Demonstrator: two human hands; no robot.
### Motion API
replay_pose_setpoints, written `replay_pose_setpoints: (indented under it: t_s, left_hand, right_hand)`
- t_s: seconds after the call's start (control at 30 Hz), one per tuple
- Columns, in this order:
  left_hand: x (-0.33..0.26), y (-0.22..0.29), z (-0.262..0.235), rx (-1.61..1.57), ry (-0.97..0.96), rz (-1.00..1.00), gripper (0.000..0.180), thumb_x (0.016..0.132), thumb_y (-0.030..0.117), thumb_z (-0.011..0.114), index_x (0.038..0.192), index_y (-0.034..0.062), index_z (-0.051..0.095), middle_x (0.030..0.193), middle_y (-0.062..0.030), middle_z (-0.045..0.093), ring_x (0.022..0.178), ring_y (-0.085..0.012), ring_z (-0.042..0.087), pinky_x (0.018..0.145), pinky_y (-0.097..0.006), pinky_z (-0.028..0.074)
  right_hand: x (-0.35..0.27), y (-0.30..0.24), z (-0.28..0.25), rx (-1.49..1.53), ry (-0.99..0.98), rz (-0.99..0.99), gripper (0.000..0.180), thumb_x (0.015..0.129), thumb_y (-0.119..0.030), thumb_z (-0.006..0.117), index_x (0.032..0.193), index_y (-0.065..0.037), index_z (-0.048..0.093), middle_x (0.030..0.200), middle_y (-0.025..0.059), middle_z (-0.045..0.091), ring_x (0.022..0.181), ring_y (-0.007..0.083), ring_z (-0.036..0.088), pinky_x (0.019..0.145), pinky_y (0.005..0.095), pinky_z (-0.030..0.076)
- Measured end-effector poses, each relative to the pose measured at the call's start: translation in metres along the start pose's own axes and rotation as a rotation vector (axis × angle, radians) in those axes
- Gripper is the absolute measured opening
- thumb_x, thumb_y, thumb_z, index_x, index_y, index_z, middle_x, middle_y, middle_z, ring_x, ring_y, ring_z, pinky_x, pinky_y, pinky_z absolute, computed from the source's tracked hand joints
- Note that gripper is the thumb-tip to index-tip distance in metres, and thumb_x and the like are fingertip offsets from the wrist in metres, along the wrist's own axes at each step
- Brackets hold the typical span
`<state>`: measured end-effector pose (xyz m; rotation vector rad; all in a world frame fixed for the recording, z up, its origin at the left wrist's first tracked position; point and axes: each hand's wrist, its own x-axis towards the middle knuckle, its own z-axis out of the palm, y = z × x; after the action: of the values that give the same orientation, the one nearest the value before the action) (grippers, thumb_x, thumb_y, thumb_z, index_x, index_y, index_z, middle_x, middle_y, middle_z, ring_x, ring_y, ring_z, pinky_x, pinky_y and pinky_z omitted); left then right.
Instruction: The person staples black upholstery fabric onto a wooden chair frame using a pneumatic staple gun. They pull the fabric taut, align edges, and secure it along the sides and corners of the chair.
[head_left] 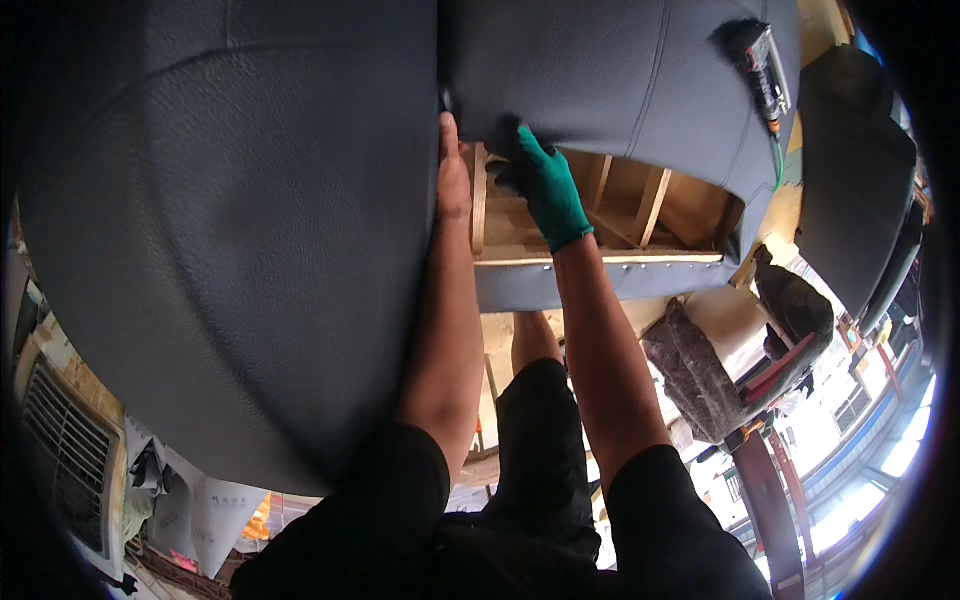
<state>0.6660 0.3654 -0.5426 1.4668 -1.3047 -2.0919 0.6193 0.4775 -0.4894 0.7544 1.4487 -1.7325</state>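
A large dark grey leather-covered sofa piece stands before me, with a bulky panel (290, 200) on the left and a second stitched section (590, 70) beside it. My bare left hand (453, 180) reaches up into the narrow gap between the two. Its thumb lies along the leather edge, and most of its fingers are hidden. Beside it my right hand (552, 190), in a green glove with dark fingertips, closes on the lower edge of the right section's leather cover. Under that edge the bare wooden frame (655, 205) shows through an opening.
A pneumatic staple gun (768, 85) with a green hose (779, 165) lies on the right section's leather. Further right are another dark upholstered piece (855, 180) and brown plush fabric (690, 370). A vented grille (65, 450) stands at the lower left.
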Motion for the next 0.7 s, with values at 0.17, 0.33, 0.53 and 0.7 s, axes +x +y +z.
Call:
replay_pose_setpoints:
  t_s: [0.17,0.33,0.53,0.7]
  left_hand:
    - [0.012,-0.016,-0.005,-0.024,-0.054,0.008,0.053,0.103,0.045,0.065,0.136,0.0032,0.063,0.123,-0.0034,0.063,0.089,-0.011,0.053,0.08,-0.028,0.048]
    - [0.007,-0.026,-0.012,0.033,-0.078,0.055,0.067,0.105,0.05,0.059,0.147,-0.0018,0.053,0.14,-0.0112,0.059,0.107,-0.0193,0.058,0.094,-0.032,0.048]
    - [0.025,-0.035,-0.015,0.334,-0.012,0.214,0.074,0.107,0.054,0.052,0.156,-0.0009,0.044,0.155,-0.0175,0.05,0.126,-0.0256,0.056,0.103,-0.035,0.045]
    - [-0.003,-0.011,0.007,0.046,0.004,-0.071,0.071,0.108,0.056,0.048,0.154,0.0016,0.047,0.138,-0.0141,0.061,0.112,-0.0189,0.058,0.1,-0.033,0.045]
  right_hand:
    - [0.003,-0.002,0.008,-0.118,-0.018,0.014,0.037,0.103,-0.039,0.065,0.114,-0.004,0.07,0.099,0.0086,0.077,0.078,0.0161,0.071,0.065,0.0272,0.053]
    - [-0.013,0.003,0.015,-0.089,0.014,-0.006,0.035,0.103,-0.038,0.065,0.108,-0.004,0.071,0.093,0.0086,0.077,0.07,0.0153,0.069,0.063,0.0273,0.052]
    - [0.002,0.005,0.014,-0.153,-0.028,0.03,0.031,0.103,-0.036,0.064,0.104,-0.005,0.07,0.082,0.0089,0.074,0.064,0.0157,0.067,0.059,0.027,0.051]
    - [0.003,0.012,0.009,-0.144,0.027,0.003,0.031,0.102,-0.032,0.063,0.101,-0.002,0.069,0.073,0.0123,0.072,0.057,0.0177,0.066,0.054,0.0285,0.05]
